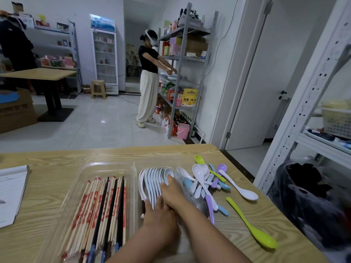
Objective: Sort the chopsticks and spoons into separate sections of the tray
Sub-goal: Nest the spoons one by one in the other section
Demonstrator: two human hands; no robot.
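We see a dim, evenly lit room with soft shadows and a pale sheen on the floor tiles [103,121]. Wide-angle distortion bends the shelf upright [311,88]; edges blur slightly.

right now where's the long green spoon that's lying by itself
In the head view, the long green spoon lies on the table at the right, outside the tray, just right of the loose spoon pile.

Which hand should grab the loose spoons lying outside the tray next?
Probably the right hand: the loose spoons lie on the table to its right, just beyond the tray. The left hand sits farther away, against the stacked spoons.
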